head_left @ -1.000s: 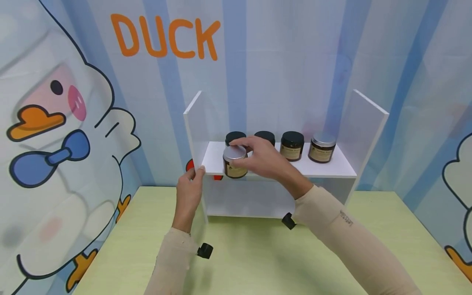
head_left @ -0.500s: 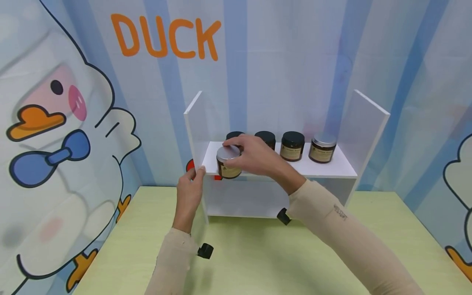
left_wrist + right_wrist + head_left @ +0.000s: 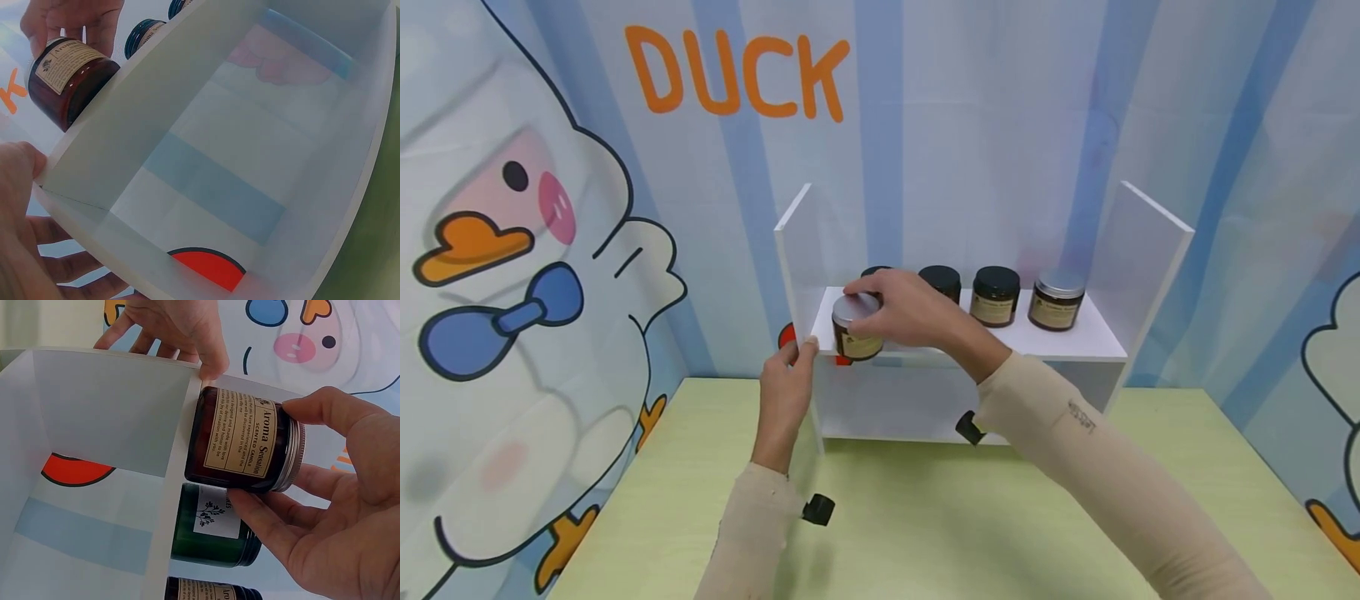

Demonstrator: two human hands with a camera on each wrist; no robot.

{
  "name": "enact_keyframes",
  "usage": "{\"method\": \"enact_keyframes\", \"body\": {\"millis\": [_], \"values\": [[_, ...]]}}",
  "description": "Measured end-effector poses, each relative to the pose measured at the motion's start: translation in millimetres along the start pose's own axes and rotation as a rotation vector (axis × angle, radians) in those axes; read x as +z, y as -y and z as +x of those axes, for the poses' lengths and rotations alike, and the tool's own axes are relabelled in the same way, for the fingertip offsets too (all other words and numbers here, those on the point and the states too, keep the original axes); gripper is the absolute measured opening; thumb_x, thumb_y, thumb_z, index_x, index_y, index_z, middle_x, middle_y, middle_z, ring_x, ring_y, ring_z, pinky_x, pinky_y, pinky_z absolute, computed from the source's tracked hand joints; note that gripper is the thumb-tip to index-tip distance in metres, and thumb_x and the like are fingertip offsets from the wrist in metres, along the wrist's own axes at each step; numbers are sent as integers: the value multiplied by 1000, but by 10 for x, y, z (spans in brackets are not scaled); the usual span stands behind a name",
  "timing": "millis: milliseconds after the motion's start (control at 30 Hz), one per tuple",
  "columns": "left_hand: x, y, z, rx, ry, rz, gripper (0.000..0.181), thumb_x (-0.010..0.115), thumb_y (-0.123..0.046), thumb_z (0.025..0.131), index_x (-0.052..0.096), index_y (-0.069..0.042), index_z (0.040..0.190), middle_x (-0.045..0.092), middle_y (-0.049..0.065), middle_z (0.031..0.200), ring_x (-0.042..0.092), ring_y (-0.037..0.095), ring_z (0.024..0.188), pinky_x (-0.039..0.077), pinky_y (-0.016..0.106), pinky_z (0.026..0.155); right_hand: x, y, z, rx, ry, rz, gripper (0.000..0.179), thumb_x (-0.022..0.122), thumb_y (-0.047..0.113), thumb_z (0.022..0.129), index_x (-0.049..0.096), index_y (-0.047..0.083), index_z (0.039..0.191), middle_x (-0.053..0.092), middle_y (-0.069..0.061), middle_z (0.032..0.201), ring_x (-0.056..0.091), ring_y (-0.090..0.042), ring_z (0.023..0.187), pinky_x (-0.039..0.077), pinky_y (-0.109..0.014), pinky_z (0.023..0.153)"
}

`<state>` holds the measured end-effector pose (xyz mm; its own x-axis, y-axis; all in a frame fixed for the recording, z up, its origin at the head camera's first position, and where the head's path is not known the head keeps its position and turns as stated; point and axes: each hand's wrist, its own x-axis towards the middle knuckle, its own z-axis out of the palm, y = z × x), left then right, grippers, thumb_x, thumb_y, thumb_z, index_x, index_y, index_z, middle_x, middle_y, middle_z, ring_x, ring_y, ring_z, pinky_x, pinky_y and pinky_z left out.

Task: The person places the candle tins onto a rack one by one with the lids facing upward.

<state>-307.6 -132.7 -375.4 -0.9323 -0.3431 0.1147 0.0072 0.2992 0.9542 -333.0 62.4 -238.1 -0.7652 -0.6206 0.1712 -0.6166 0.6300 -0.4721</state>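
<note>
An amber scented candle jar [image 3: 859, 345] with a silver lid is at the front left of the white shelf unit's [image 3: 1045, 346] upper board. My right hand [image 3: 917, 310] grips it around the lid and upper side, thumb opposite the fingers. In the right wrist view, the candle jar's [image 3: 244, 440] label reads "Aroma Sensation", and its base is at the board's edge. With thumb in front and fingers behind, my left hand [image 3: 784, 400] holds the unit's left side panel where the upper board joins it. Behind the right hand, another jar [image 3: 877, 271] shows only its black lid.
To the right on the upper board stand two black-lidded jars, a nearer-left one [image 3: 942, 282] and a middle one [image 3: 996, 296], then a silver-lidded jar [image 3: 1057, 300]. A green jar [image 3: 209, 534] appears beside the held one. The unit stands on a pale green table [image 3: 895, 517] before a duck-printed curtain.
My right hand has carried the silver-lidded candle jar leftward along the upper board's front, closer to the left side panel. My left hand has stayed in place.
</note>
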Motion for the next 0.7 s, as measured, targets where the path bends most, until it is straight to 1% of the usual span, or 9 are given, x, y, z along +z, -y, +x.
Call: {"method": "enact_keyframes", "body": {"millis": [233,400,600,700], "values": [[9,15,5,28,-17,8,52,48,-53,101,66,-8,117,57,12,105,50,28,95,41,42,78,-17,21,42,18,25,-5,56,66,28,91,58,13,144,58,-6,140,58,-20,110,51,-38,90],[8,7,-3,32,-24,14,50,48,-53,101,66,-9,117,58,12,107,50,28,97,42,43,79,-25,40,72,13,33,-18,55,66,29,92,58,13,144,59,-7,139,58,-19,111,51,-38,92],[7,4,-5,25,-20,15,50,48,-53,101,66,-8,117,57,13,107,50,29,98,41,43,81,-28,66,106,-8,43,-43,54,65,29,92,59,13,143,60,-6,139,59,-19,111,51,-37,91],[4,1,-4,18,-14,14,50,47,-54,101,66,-10,117,58,12,109,51,28,100,41,44,82,-29,82,129,-10,49,-48,54,65,28,92,59,13,144,60,-5,140,59,-19,110,50,-36,90]]}}
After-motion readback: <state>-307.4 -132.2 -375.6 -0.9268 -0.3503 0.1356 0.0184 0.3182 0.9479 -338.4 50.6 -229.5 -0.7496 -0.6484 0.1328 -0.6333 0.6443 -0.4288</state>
